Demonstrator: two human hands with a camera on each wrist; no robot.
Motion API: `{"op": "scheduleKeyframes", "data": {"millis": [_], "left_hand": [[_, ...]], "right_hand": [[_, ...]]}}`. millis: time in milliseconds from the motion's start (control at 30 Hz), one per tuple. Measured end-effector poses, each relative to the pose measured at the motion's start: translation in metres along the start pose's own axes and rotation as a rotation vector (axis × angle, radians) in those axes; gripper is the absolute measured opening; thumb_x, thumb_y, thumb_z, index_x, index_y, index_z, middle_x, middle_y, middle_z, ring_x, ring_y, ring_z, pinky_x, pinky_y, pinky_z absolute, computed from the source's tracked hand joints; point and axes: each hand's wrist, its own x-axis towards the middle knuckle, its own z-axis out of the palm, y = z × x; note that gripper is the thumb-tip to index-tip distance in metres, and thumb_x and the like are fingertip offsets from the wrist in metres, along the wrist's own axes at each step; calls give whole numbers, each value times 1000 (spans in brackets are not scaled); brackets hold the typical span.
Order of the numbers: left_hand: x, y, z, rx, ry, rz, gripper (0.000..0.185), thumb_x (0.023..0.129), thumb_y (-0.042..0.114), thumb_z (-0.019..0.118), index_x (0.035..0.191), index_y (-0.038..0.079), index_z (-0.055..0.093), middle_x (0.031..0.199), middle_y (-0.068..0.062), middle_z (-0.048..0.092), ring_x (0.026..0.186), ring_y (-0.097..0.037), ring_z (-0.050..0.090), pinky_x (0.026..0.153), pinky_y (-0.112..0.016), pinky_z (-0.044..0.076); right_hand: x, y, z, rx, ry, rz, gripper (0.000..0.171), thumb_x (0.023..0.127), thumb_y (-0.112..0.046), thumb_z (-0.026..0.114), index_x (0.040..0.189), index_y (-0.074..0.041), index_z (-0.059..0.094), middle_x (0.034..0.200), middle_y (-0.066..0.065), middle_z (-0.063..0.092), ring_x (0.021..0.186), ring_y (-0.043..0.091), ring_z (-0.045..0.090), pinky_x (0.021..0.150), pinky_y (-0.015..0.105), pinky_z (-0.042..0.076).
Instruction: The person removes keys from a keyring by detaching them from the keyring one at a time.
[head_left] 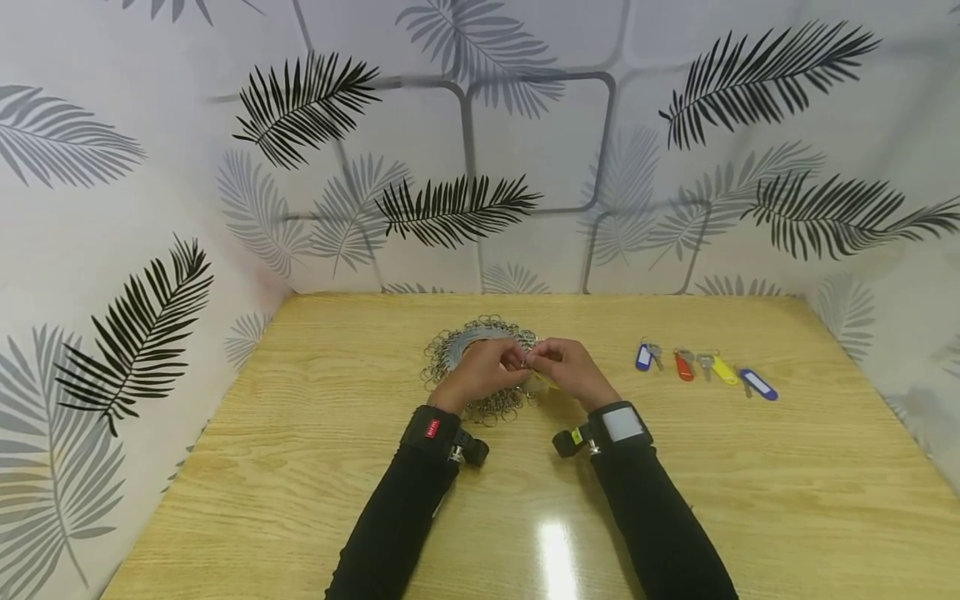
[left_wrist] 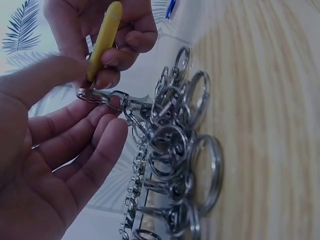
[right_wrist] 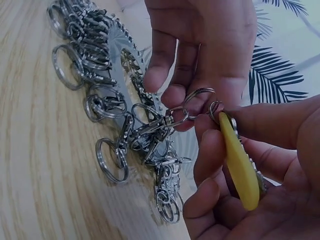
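Note:
A yellow key tag is pinched between the thumb and fingers of my right hand. Behind the tag shows the toothed edge of a silver key, and a small wire loop joins the tag's end. My left hand pinches a split ring right beside that loop. This ring hangs from a metal swivel clasp on a round metal rack, which carries many clasps and rings. In the head view, the hands cover the rack's right side and most of the tag.
To the right on the wooden table lie keys with tags in a row: a blue tag, a red tag, a yellow tag and another blue tag. A leaf-patterned wall covering stands behind.

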Motion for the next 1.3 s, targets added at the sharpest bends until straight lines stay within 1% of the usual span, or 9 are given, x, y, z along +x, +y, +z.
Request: {"op": "scheduleKeyframes", "data": {"millis": [167, 267, 467, 633, 733, 867, 967, 1167, 1300], "left_hand": [[1, -3, 1, -7, 25, 42, 15, 98, 29, 59, 105, 18, 65, 95, 2, 65, 90, -12, 60, 74, -30, 50], [1, -5, 2, -26, 31, 40, 13, 96, 25, 63, 106, 18, 64, 95, 2, 64, 91, -12, 59, 75, -30, 50], [0, -4, 2, -84, 20, 24, 19, 89, 16, 72, 105, 16, 61, 92, 0, 60, 86, -15, 57, 73, -30, 49], [2, -3, 3, -57, 27, 38, 25, 85, 10, 75, 105, 15, 59, 91, -1, 59, 85, -15, 56, 73, -29, 49], [2, -3, 3, -47, 20, 41, 26, 86, 13, 74, 106, 16, 58, 93, 0, 59, 86, -14, 56, 74, -29, 48], [0, -3, 3, -49, 15, 29, 17, 94, 27, 65, 108, 19, 59, 96, 2, 60, 88, -13, 56, 73, -30, 49], [-1, -3, 2, -39, 15, 7, 18, 97, 33, 59, 107, 19, 64, 96, 3, 62, 87, -13, 57, 72, -30, 49], [-2, -4, -3, -11, -40, -39, 25, 97, 32, 59, 100, 11, 74, 93, 1, 64, 79, -13, 56, 72, -30, 47], [-2, -4, -4, -14, -59, -30, 22, 96, 28, 62, 101, 11, 75, 94, 2, 66, 82, -11, 59, 74, -29, 49]], "right_hand": [[0, 1, -2, 19, -9, 0, 18, 97, -19, 60, 105, -4, 67, 108, 11, 65, 101, 24, 58, 84, 37, 47], [1, 3, -2, 24, -20, -8, 18, 97, -19, 60, 104, -4, 67, 104, 9, 66, 97, 22, 58, 81, 35, 46], [2, 4, -1, 34, -33, -13, 16, 97, -18, 61, 102, -5, 67, 101, 8, 66, 95, 20, 58, 81, 33, 45], [2, 5, -1, 34, -36, -21, 18, 96, -18, 61, 103, -3, 66, 104, 10, 66, 97, 21, 58, 82, 33, 45], [2, 4, -1, 34, -30, -20, 17, 97, -17, 61, 103, -2, 66, 105, 11, 65, 96, 22, 57, 81, 33, 45], [1, 3, -2, 34, -30, -16, 17, 97, -18, 61, 103, -3, 66, 104, 9, 65, 97, 21, 57, 81, 34, 46], [0, 4, -2, 55, -51, -25, 16, 97, -17, 60, 102, -2, 66, 102, 9, 65, 98, 22, 59, 83, 34, 46], [-1, 4, -3, 93, -96, -48, 15, 98, -12, 58, 102, 1, 65, 102, 11, 63, 97, 23, 59, 84, 36, 47], [0, 5, -3, 82, -90, -50, 15, 98, -14, 58, 102, -1, 65, 102, 10, 62, 95, 21, 57, 83, 35, 45]]}}
